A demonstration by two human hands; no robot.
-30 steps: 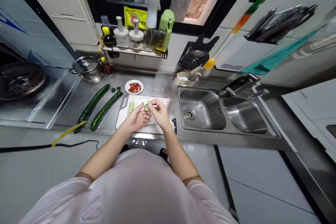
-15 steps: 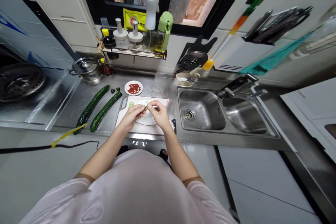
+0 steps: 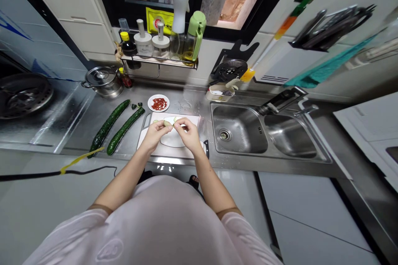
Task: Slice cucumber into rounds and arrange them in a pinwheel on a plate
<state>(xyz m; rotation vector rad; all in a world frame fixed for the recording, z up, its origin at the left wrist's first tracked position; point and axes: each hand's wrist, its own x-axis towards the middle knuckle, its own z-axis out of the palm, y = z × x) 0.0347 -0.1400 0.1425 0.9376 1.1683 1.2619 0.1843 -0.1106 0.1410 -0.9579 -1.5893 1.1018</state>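
Above the white cutting board (image 3: 174,151), my left hand (image 3: 157,134) is closed in a pinch on a pale green cucumber slice (image 3: 168,123). My right hand (image 3: 189,136) meets it, thumb and forefinger pinched at the slice's right edge. More cut slices lie on the board behind the fingers, partly hidden by them. A knife (image 3: 207,149) with a black handle rests by the board's right edge. Left of the board, two long dark green cucumbers (image 3: 109,126) (image 3: 126,131) lie on the counter, with small cut-off ends (image 3: 134,106) near their tips.
A white plate (image 3: 149,103) of chopped red pieces stands behind the board. A lidded steel pot (image 3: 102,83) and a small sauce bottle (image 3: 125,78) are at the back left. The double sink (image 3: 239,149) lies right. A condiment shelf (image 3: 160,61) hangs above the counter.
My left fingers have shifted their hold, and the cucumber slice now shows more of its face. The right hand stays pinched in nearly the same place.
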